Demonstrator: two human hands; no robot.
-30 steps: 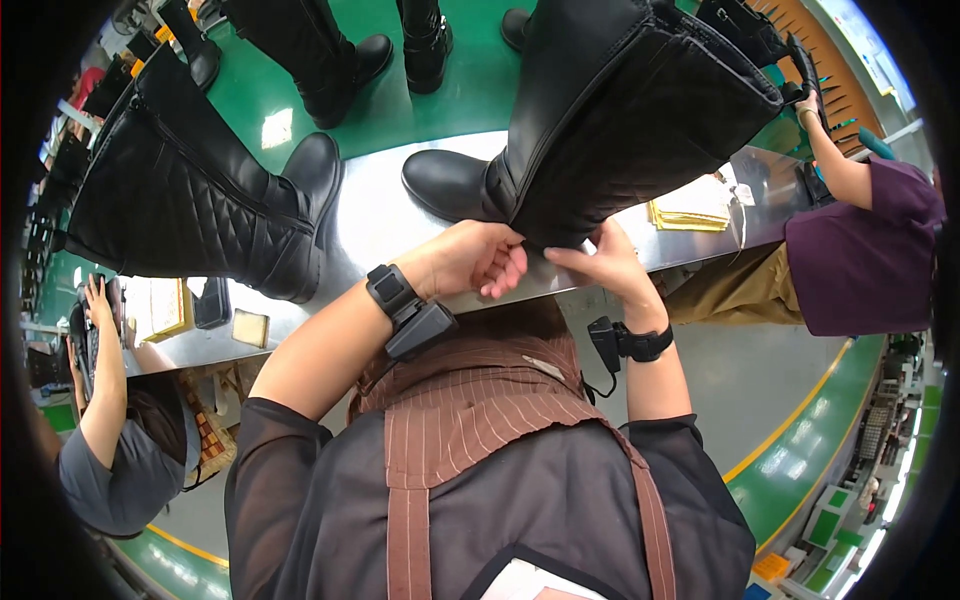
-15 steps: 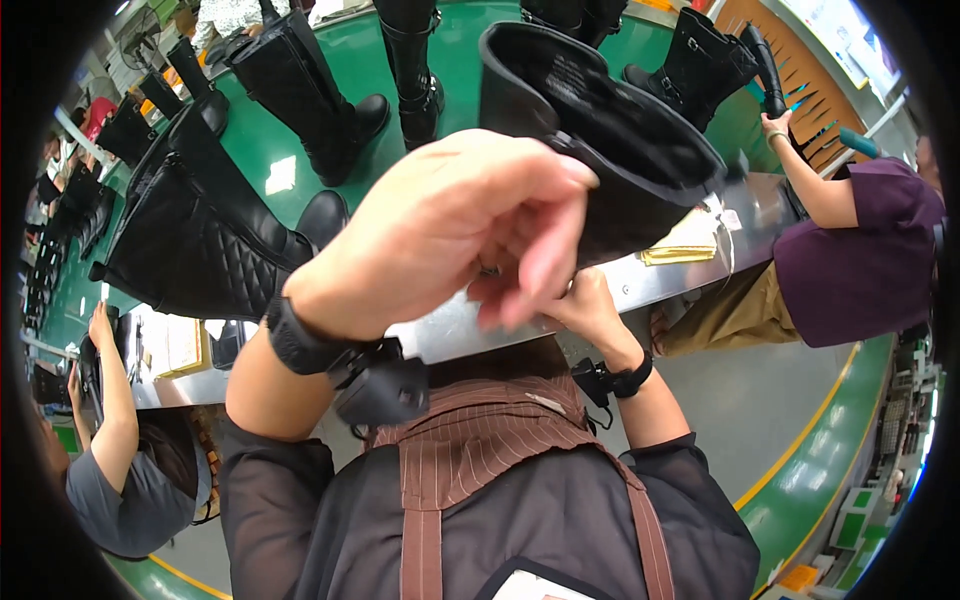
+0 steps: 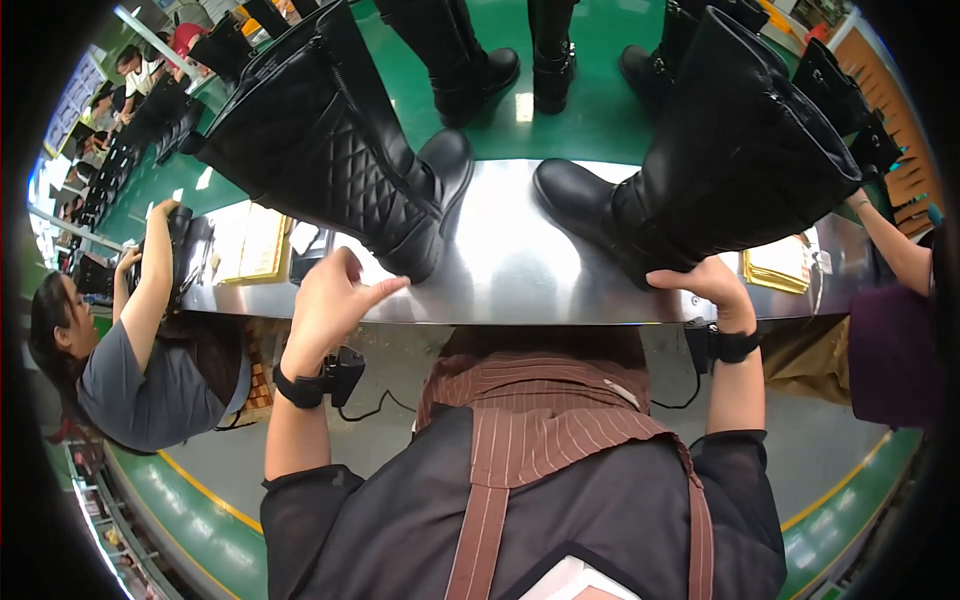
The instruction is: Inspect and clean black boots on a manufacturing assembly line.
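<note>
On my far left a co-worker in a grey top (image 3: pixel 130 385) bends over their own boot, apart from my work. My left hand (image 3: pixel 330 300) hangs open and loose over the front edge of the steel worktop (image 3: pixel 520 275), fingers spread, holding nothing, just beside the toe of the quilted boot (image 3: pixel 330 150) that leans there. Further right, my right hand (image 3: pixel 705 285) is closed on the lower back of the plain tall boot (image 3: pixel 720 160), which stands on the worktop with its toe pointing left. To do this well, I judge the right hand should keep that boot steady until its sole sits flat, and the left should take the quilted boot low near the ankle. Half a second ago my left hand was raised close to the camera and the plain boot was tilted, mouth toward me; now the hand is down and the boot is upright.
</note>
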